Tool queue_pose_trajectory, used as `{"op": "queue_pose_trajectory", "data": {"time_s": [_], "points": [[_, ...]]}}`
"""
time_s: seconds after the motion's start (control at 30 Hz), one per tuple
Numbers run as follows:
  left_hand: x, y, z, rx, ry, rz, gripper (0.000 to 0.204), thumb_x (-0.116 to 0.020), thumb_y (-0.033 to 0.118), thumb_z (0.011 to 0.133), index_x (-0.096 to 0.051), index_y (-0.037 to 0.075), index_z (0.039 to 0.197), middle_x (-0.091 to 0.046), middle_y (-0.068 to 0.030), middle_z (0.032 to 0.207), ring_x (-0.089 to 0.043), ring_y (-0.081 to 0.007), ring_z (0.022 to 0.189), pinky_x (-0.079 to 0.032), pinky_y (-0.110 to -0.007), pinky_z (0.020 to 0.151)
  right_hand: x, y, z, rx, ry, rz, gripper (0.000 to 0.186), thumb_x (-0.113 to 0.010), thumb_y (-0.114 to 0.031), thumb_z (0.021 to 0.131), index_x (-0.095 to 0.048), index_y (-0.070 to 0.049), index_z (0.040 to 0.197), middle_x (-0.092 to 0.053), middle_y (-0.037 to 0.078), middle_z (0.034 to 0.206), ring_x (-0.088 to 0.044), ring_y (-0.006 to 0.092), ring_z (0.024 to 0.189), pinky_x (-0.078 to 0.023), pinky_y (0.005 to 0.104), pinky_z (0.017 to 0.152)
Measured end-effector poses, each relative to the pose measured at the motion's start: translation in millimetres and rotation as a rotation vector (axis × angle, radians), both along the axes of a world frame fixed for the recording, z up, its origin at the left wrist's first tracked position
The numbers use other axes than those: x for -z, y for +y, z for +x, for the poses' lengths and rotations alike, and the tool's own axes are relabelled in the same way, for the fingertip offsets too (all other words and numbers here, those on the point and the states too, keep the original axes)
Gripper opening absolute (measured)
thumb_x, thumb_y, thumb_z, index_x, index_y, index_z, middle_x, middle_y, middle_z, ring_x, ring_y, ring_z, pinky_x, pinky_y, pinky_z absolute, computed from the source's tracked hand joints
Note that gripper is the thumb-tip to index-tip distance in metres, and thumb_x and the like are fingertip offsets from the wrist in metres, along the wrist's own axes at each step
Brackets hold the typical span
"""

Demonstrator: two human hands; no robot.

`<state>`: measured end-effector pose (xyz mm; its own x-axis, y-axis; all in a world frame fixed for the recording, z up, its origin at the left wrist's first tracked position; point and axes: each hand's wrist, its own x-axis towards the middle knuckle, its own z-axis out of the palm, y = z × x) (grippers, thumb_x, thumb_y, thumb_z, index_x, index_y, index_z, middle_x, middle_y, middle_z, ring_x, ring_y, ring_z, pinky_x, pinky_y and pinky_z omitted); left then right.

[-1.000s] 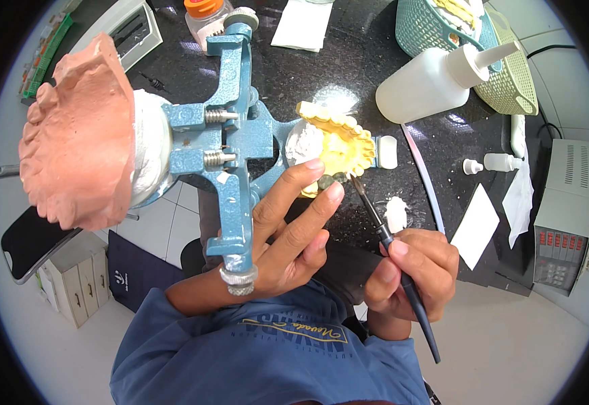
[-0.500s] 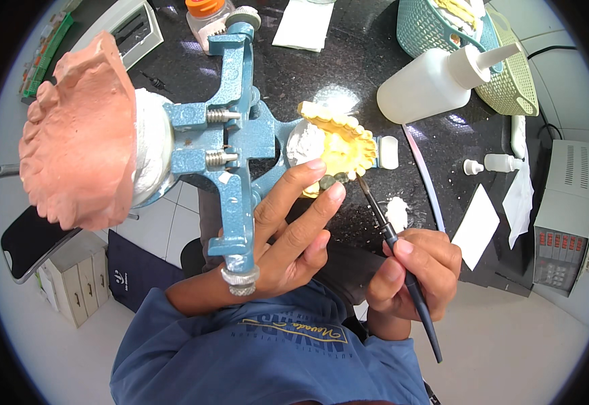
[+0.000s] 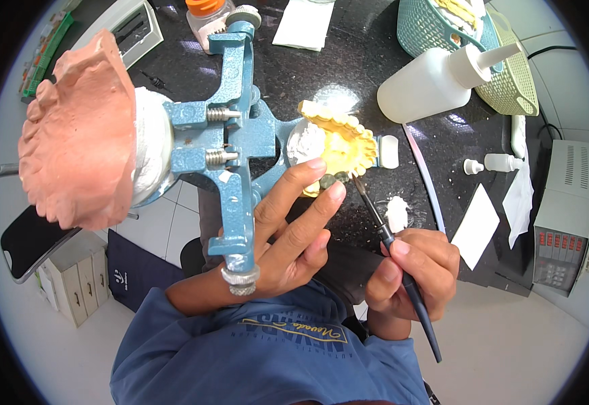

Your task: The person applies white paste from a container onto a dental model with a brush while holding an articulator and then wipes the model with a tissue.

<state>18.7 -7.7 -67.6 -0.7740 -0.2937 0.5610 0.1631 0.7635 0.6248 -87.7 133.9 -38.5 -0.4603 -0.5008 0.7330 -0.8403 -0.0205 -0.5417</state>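
A blue metal dental articulator [image 3: 257, 138] lies opened out in front of me. It carries a large pink dental cast [image 3: 82, 135] on white plaster at the left and a smaller yellow dental cast [image 3: 348, 150] at the right. Dark grey tooth pieces [image 3: 328, 181] sit along the near side of the yellow cast. My left hand [image 3: 291, 236] reaches under the articulator's arm, index and middle fingertips against the cast beside these pieces; its thumb is hidden. Pinched in my right hand [image 3: 416, 270] is a slim dark brush [image 3: 377, 219], its tip at the yellow cast's near edge.
A white squeeze bottle [image 3: 423, 86], a teal basket [image 3: 429, 37] and a pale green basket [image 3: 510, 74] stand at the back right. White powder [image 3: 396, 214] lies beside the brush, near a long thin strip [image 3: 424, 175]. A grey machine [image 3: 561, 209] stands far right.
The brush tip has shifted slightly left, in along the edge of the yellow cast, with a small movement of my right hand. My left hand stays in place.
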Motion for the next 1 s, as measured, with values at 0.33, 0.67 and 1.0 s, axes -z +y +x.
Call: {"op": "queue_pose_trajectory", "data": {"time_s": [0.33, 0.67, 1.0], "points": [[-0.4, 1.4, -0.2, -0.007, 0.003, 0.006, 0.047, -0.058, 0.001, 0.083, -0.055, -0.001, 0.130, -0.050, -0.0262, 0.130, -0.057, -0.0374, 0.116, -0.056, -0.037, 0.089, 0.2, -1.3, 0.6, 0.010, -0.005, -0.031, 0.023, -0.071, 0.001, 0.074, -0.063, 0.000, 0.096, -0.059, 0.009, 0.075, -0.059, 0.0187, 0.057, -0.050, 0.0265, 0.050], [6.1, -2.7, -1.7, -0.053, 0.085, -0.108, 0.034, -0.060, 0.014, 0.088, -0.064, -0.005, 0.117, -0.054, -0.0300, 0.127, -0.041, -0.0011, 0.047, -0.046, -0.019, 0.055, 1.4, 5.5, -0.5, -0.021, 0.013, -0.036, 0.023, -0.070, -0.002, 0.077, -0.060, -0.001, 0.097, -0.057, 0.010, 0.078, -0.059, 0.0188, 0.057, -0.050, 0.0261, 0.050], [6.0, 2.6, -3.0, -0.170, 0.065, -0.164, 0.034, -0.057, 0.013, 0.090, -0.063, -0.005, 0.118, -0.056, -0.0268, 0.124, -0.062, -0.0338, 0.105, -0.056, -0.033, 0.075, -1.4, 67.7, -10.2, 0.241, -0.557, -0.214, 0.020, -0.063, -0.016, 0.089, -0.055, 0.002, 0.090, -0.057, 0.012, 0.072, -0.057, 0.0145, 0.055, -0.048, 0.0238, 0.049]]}}
